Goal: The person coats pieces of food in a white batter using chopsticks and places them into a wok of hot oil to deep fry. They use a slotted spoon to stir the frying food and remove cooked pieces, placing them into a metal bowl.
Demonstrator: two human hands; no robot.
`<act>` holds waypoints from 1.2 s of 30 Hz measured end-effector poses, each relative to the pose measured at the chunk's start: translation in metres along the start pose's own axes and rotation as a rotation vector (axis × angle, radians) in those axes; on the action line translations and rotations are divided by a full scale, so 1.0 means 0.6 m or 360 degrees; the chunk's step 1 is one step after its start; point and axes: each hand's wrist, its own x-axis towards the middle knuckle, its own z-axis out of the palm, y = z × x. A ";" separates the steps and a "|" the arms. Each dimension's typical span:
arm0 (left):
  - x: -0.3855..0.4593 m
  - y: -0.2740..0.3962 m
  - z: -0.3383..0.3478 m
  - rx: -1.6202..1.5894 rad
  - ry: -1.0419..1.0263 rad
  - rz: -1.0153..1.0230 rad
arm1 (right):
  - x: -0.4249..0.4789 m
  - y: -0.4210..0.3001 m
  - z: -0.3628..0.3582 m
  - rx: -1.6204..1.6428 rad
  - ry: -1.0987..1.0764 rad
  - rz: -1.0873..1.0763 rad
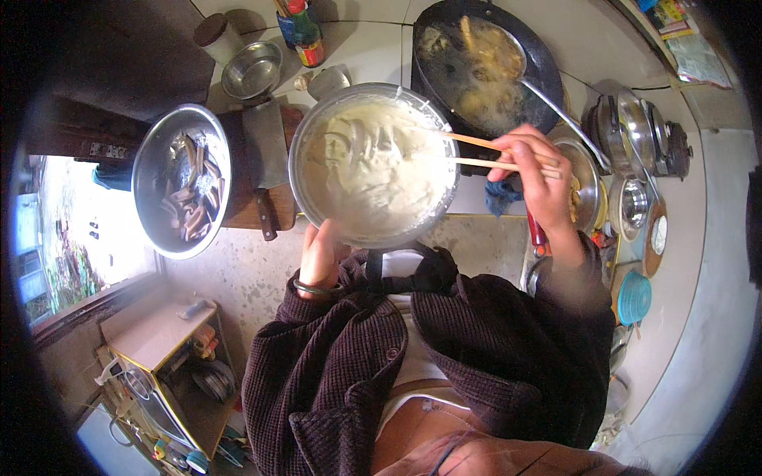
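My left hand point(321, 253) grips the near rim of a metal bowl point(374, 238) of thick, pale batter point(375, 172). In my right hand point(536, 172) is a pair of wooden chopsticks point(482, 162), their tips in the batter at the bowl's right side. Beyond the bowl, to the right, a black wok point(434, 101) holds bubbling oil with browned pieces in it. A metal skimmer point(562, 116) rests in the wok, its handle over the near right rim. To the left, a steel basin point(146, 178) contains raw, pale strips point(193, 214).
A cleaver point(266, 149) lies on a wooden cutting board point(238, 196) between basin and bowl. Behind stand a small steel bowl point(252, 70) and a sauce bottle point(307, 35). Right of my right hand are a steel bowl of fried pieces point(586, 160) and stacked pots point(631, 131).
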 end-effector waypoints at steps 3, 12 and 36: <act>-0.008 0.000 0.006 0.0046 -0.0011 0.0004 | 0.013 0.001 0.016 -0.0029 -0.0161 0.0021; -0.019 -0.014 -0.013 0.0109 -0.0113 0.0002 | 0.006 0.025 0.020 0.0111 -0.0188 0.0185; -0.042 0.000 0.014 0.0045 0.0060 0.0049 | -0.012 0.123 -0.040 0.0898 0.0303 0.1061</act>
